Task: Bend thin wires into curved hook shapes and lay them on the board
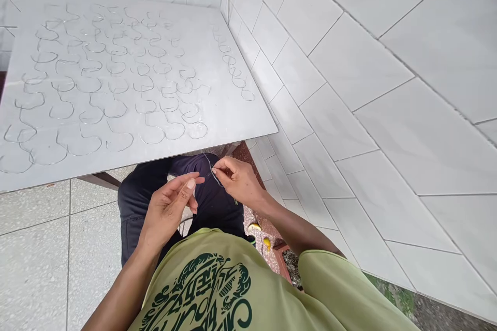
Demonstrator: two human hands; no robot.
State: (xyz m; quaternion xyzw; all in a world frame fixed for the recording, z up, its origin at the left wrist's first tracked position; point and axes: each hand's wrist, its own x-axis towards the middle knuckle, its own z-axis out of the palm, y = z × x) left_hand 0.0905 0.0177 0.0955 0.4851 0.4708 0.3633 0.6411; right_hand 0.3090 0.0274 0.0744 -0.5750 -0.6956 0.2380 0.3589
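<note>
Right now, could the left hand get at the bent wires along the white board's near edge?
Probably yes: the left hand appears to hold nothing and is just in front of the white board, with nothing visibly blocking the way to the bent wires; it may need to rise over the edge.

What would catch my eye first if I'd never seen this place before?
Probably the rows of curved wires across the white tabletop at upper left. Just below its near edge, the right hand pinches a thin wire, with the left hand close by. A green T-shirt with dark print fills the bottom middle.
</note>
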